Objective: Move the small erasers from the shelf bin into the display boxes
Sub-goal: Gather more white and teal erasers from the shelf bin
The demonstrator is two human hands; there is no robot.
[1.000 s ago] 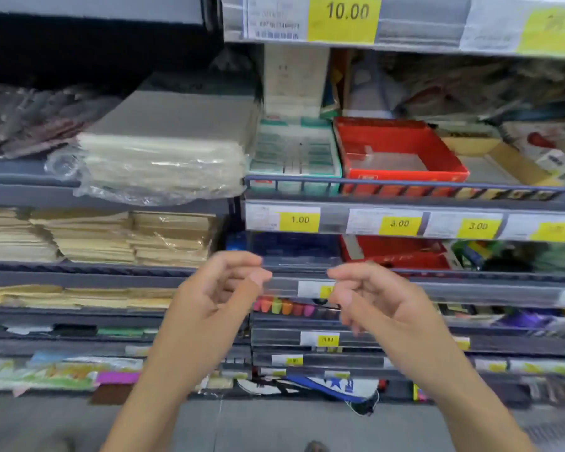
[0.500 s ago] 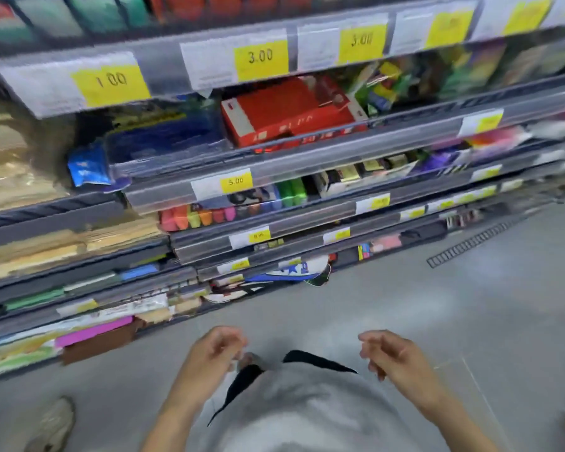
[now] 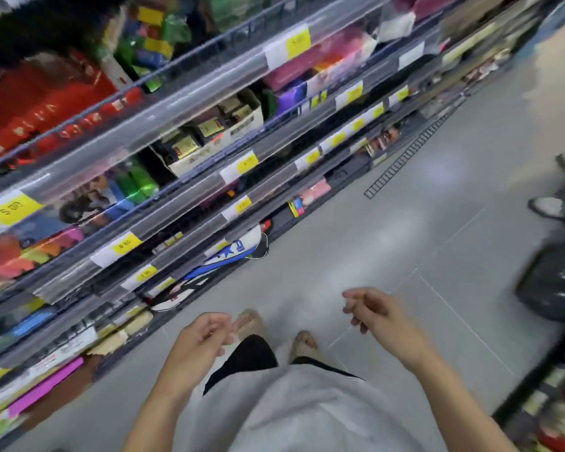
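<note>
Fingers on both hands loosely curled, nothing visibly gripped. Left hand (image 3: 200, 342) sits low centre of frame, fingertips bunched toward the thumb; can't tell if something tiny is pinched there, blur too heavy. Right hand (image 3: 374, 316) is right of centre, slightly higher, fingers half-bent, thumb up, palm looks bare. Hands are apart, both over the grey floor (image 3: 405, 230) and above the person's pale shirt (image 3: 300, 409) and two sandalled feet (image 3: 304, 345). Small erasers: not identifiable in this view. Closest candidate is a row of small bright blocks (image 3: 36, 252), pink, orange and green, behind the clear shelf lip at mid-left, but blur prevents confirming what they are. That spot is well up and left of the left hand, even farther from the right; neither hand is touching any shelf. Shelving (image 3: 183, 132) runs diagonally from lower left to upper right, tiers with clear fronts and yellow price tags (image 3: 10, 208). Red boxes (image 3: 40, 106) upper left, an open carton of dark packets (image 3: 209, 132) centre, pink and purple packs (image 3: 310, 76) above and right of it. A white and blue bag (image 3: 232, 252) pokes out from under the lowest tiers, above the left hand. Black wire strip (image 3: 408, 154) lies on the floor along the shelf base. Dark plastic bag (image 3: 555, 282) and another person's shoe (image 3: 547, 207) at right edge.
</note>
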